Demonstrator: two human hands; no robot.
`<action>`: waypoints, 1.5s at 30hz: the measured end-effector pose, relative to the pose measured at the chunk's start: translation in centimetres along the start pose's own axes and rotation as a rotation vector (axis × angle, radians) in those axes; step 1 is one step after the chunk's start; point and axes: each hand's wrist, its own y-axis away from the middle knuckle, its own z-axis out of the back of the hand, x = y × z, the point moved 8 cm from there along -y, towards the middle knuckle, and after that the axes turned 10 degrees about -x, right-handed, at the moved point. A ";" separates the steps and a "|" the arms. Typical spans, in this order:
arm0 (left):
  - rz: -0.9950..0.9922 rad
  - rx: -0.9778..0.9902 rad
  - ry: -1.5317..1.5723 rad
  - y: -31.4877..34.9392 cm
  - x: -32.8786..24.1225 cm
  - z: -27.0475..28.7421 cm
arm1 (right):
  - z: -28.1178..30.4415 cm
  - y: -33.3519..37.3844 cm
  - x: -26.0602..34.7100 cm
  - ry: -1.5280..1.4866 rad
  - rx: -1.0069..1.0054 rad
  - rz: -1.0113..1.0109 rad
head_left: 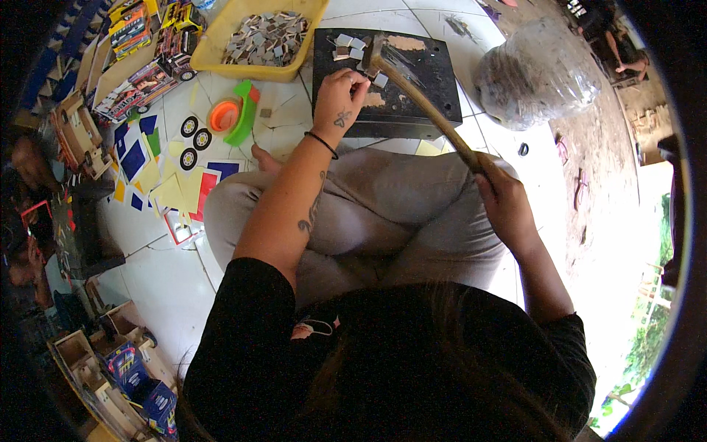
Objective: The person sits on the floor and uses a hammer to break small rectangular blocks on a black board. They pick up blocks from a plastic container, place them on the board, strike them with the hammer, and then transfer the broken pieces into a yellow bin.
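My right hand [504,200] is wrapped round the lower end of a hammer [428,104] with a long wooden handle. The hammer's head is over a black box-like block [340,110] in front of my crossed legs. Close beside the head, my left hand [343,94] is closed in a pinch above the block; what its fingertips hold is too small to make out. Several small square pieces [350,47], grey and brown, lie on the block's far left part. Worn, light brown patches show on its black top.
A yellow basin [318,22] of similar squares stands far left. Toy trucks [143,85], coloured sheets [171,193], small wheels [189,158], an orange cup [224,116] and a green plastic piece [241,121] lie left. A bulging plastic bag [541,74] sits right. Other people are at the edges.
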 end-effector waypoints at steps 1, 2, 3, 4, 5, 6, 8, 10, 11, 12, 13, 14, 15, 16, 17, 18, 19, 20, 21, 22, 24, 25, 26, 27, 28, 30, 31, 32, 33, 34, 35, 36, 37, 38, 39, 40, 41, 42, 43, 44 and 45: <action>-0.012 -0.014 0.020 0.0 -0.1 0.1 | 0.3 -0.1 0.3 -0.019 -0.033 0.021; -0.009 -0.022 0.034 0.0 -0.2 0.1 | 0.6 -0.2 0.4 -0.030 -0.064 0.029; -0.005 -0.032 0.052 0.0 -0.1 0.2 | 1.0 -0.2 0.4 -0.036 -0.101 0.035; -0.024 -0.034 0.022 0.1 -0.2 0.2 | 1.0 -0.1 0.6 -0.045 -0.101 0.050; -0.043 -0.037 -0.002 0.0 -0.3 0.2 | 1.0 -0.1 0.6 -0.049 -0.111 0.063; -0.058 -0.037 -0.027 0.1 -0.4 0.2 | 1.1 -0.1 0.6 -0.046 -0.124 0.078; -0.027 -0.022 0.019 0.2 -0.1 0.1 | 0.3 -0.3 -0.6 -0.060 -0.023 0.009; -0.040 -0.041 0.041 0.1 -0.1 0.2 | 0.1 -1.2 -2.2 -0.131 -0.011 -0.066; -0.068 -0.061 0.042 0.1 -0.3 0.3 | 0.3 -1.9 -3.6 -0.134 -0.078 -0.124; -0.082 -0.071 0.040 0.1 -0.3 0.4 | 0.8 -3.2 -4.3 -0.109 -0.143 -0.071; -0.036 -0.100 0.045 -0.1 0.2 0.6 | 1.4 -4.8 -5.5 -0.061 -0.204 -0.037; 0.023 -0.118 0.048 -0.3 1.0 1.0 | 1.5 -6.3 -6.7 0.014 -0.226 -0.013; 0.064 -0.140 0.063 -0.7 1.6 1.4 | 1.7 -7.7 -7.9 0.084 -0.263 0.030; 0.064 -0.193 0.036 -1.6 2.4 2.4 | 1.2 -8.8 -9.3 0.203 -0.260 0.032; 0.148 -0.154 -0.119 -2.3 4.0 3.2 | 0.4 -9.4 -10.7 0.211 -0.236 0.023; 0.070 -0.206 -0.211 -3.6 4.5 4.8 | -0.3 -10.1 -12.2 0.231 -0.216 0.005; 0.048 -0.247 -0.286 -4.7 5.5 6.5 | -0.9 -10.8 -13.4 0.251 -0.199 0.003; 0.079 -0.242 -0.366 -6.2 6.9 7.9 | -1.5 -11.2 -14.3 0.249 -0.180 0.025; 0.037 -0.270 -0.469 -7.7 7.6 9.4 | -2.2 -11.5 -15.3 0.231 -0.151 0.002; 0.129 -0.224 -0.472 -8.7 9.2 10.5 | -2.7 -11.6 -16.0 0.210 -0.133 0.000; -0.029 -0.395 -0.785 -10.4 8.3 12.0 | -3.7 -11.8 -16.8 0.163 -0.080 -0.054; -0.091 -0.460 -0.948 -11.0 7.6 12.3 | -4.0 -12.0 -16.4 0.228 -0.045 -0.003; -0.068 -0.334 -0.779 -11.5 7.9 11.1 | -4.2 -12.2 -15.4 0.279 -0.020 0.068; -0.114 -0.221 -0.673 -11.5 7.4 9.5 | -4.6 -12.3 -14.9 0.368 0.037 0.075; -0.113 -0.075 -0.577 -11.0 7.0 7.2 | -4.4 -12.6 -13.1 0.576 -0.032 0.196; -0.116 0.101 -0.470 -9.3 6.0 3.6 | -3.5 -14.0 -9.0 0.432 -0.205 0.359; -0.145 0.120 -0.448 -8.5 5.3 2.5 | -3.4 -14.5 -6.8 0.360 -0.291 0.442; -0.125 0.148 -0.447 -7.8 5.2 1.6 | -4.9 -15.7 -5.7 0.324 -0.186 0.404; -0.100 0.142 -0.457 -7.4 5.1 1.1 | -6.0 -16.6 -3.7 0.236 -0.156 0.481; -0.104 0.113 -0.457 -7.0 4.8 0.9 | -8.0 -17.9 -3.1 0.350 -0.067 0.422; -0.092 0.102 -0.486 -6.8 4.7 0.8 | -9.4 -18.7 -1.6 0.403 -0.060 0.483; -0.111 0.071 -0.457 -6.7 4.3 1.0 | -10.8 -19.9 -1.9 0.431 -0.011 0.344; -0.053 0.051 -0.363 -6.6 4.4 1.2 | -12.0 -20.8 -1.9 0.431 0.001 0.255; 0.030 0.055 -0.298 -6.5 4.7 1.4 | -12.8 -21.5 -2.0 0.424 0.000 0.184; 0.113 0.061 -0.232 -6.2 4.8 1.5 | -13.2 -22.1 -2.1 0.432 -0.016 0.159; 0.140 0.078 -0.178 -5.8 4.5 1.7 | -13.5 -22.5 -2.0 0.436 -0.043 0.152; 0.164 0.100 -0.122 -5.1 4.1 1.8 | -13.6 -22.7 -2.4 0.447 -0.046 0.125; 0.180 0.118 -0.060 -4.3 3.6 2.0 | -13.4 -22.7 -2.5 0.369 -0.066 0.140; 0.174 0.119 -0.071 -3.5 2.9 2.2 | -13.0 -22.7 -2.8 0.300 -0.066 0.134; 0.205 0.129 -0.051 -2.7 2.5 2.3 | -12.5 -22.6 -3.3 0.241 -0.068 0.114; 0.230 0.132 -0.023 -2.0 2.1 2.2 | -12.0 -22.3 -3.9 0.128 -0.058 0.071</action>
